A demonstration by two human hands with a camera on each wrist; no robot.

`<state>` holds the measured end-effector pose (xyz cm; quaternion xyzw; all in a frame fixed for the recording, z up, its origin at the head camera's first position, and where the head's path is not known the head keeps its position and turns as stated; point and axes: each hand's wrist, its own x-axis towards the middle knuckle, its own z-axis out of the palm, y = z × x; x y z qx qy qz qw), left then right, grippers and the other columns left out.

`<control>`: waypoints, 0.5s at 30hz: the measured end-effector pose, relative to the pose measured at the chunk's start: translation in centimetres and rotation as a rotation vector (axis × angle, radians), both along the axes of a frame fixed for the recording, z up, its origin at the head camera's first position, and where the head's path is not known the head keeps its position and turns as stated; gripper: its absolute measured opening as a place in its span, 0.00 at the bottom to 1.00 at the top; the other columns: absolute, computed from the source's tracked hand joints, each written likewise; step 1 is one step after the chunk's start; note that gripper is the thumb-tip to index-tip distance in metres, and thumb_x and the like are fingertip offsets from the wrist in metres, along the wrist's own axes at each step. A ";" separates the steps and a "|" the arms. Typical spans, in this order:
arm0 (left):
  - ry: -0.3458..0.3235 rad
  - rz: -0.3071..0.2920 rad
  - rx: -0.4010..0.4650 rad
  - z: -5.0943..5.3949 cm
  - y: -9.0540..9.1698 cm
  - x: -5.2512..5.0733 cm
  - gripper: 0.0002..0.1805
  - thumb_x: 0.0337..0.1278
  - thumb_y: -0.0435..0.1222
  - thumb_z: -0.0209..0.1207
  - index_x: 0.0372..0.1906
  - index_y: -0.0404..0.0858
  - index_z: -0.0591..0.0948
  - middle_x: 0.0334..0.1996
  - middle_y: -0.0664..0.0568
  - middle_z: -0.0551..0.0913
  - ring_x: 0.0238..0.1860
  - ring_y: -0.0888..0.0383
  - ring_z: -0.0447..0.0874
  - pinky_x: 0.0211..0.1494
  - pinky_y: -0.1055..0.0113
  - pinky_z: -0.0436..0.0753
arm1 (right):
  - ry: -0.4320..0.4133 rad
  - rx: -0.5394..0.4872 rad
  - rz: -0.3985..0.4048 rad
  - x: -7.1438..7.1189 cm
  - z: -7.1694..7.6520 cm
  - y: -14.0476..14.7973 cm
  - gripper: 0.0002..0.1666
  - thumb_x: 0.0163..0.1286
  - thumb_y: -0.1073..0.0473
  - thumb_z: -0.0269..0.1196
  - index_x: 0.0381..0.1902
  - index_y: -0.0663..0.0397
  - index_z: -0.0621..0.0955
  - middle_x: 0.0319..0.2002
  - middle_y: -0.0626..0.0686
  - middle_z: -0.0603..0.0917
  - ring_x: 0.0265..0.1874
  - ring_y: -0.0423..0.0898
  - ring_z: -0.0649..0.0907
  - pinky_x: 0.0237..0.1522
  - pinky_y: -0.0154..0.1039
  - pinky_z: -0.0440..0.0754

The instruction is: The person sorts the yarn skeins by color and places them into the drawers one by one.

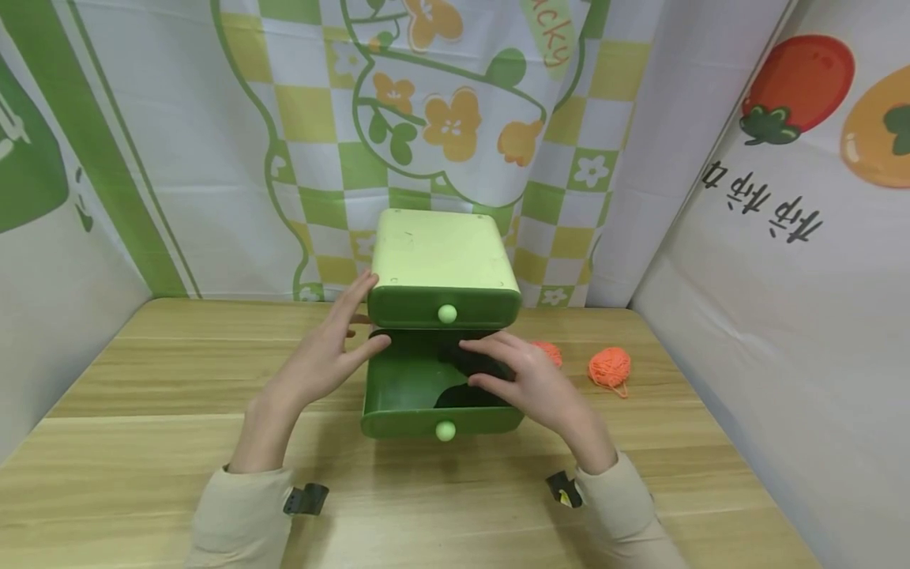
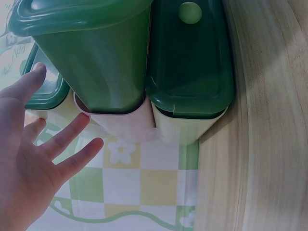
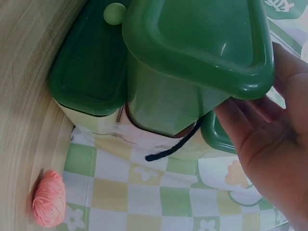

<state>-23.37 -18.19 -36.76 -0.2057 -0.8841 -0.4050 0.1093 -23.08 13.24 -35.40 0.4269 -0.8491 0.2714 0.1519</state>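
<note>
In the head view a small green chest (image 1: 444, 249) has its upper drawer (image 1: 405, 308) closed and the drawer (image 1: 398, 423) below it pulled out. Dark items (image 1: 462, 397) lie inside that open drawer; their kind is unclear. My left hand (image 1: 320, 359) is spread beside the chest's left side, holding nothing. At the open drawer's right side is my right hand (image 1: 533, 383), its fingers extended over the inside. A dark cord (image 3: 175, 147) hangs out over the drawer's side in the right wrist view, near the right fingers.
A ball of orange yarn (image 1: 609, 368) sits on the wooden table (image 1: 178, 450) to the right, with a second one (image 1: 549, 353) partly hidden behind my right hand. The bottom drawer (image 2: 192, 62) is closed. A patterned curtain (image 1: 306, 118) hangs behind the chest.
</note>
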 end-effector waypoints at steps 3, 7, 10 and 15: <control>0.002 0.000 0.000 0.0 0.0 0.0 0.45 0.68 0.53 0.58 0.78 0.69 0.41 0.81 0.64 0.37 0.62 0.46 0.77 0.62 0.40 0.78 | -0.019 0.012 -0.001 0.0 -0.1 -0.1 0.29 0.64 0.55 0.71 0.63 0.47 0.79 0.54 0.47 0.83 0.53 0.42 0.83 0.52 0.39 0.84; 0.007 -0.001 0.002 0.0 0.0 -0.1 0.45 0.68 0.53 0.58 0.78 0.68 0.42 0.81 0.65 0.38 0.62 0.47 0.78 0.61 0.40 0.78 | -0.069 0.007 -0.010 0.0 -0.1 -0.1 0.29 0.65 0.56 0.70 0.64 0.49 0.79 0.54 0.47 0.82 0.52 0.43 0.83 0.50 0.41 0.86; 0.008 -0.002 0.003 0.1 0.0 -0.1 0.45 0.68 0.53 0.58 0.78 0.69 0.42 0.81 0.65 0.38 0.61 0.47 0.78 0.61 0.41 0.78 | -0.095 -0.027 -0.023 0.0 0.1 0.2 0.29 0.65 0.58 0.70 0.63 0.52 0.79 0.55 0.50 0.82 0.48 0.46 0.84 0.44 0.41 0.86; 0.007 0.000 -0.001 0.0 -0.1 0.0 0.45 0.67 0.53 0.58 0.78 0.69 0.42 0.81 0.65 0.38 0.61 0.47 0.78 0.61 0.41 0.79 | -0.089 -0.067 -0.035 -0.1 0.4 0.9 0.28 0.64 0.61 0.70 0.63 0.54 0.79 0.54 0.55 0.83 0.46 0.49 0.85 0.44 0.41 0.87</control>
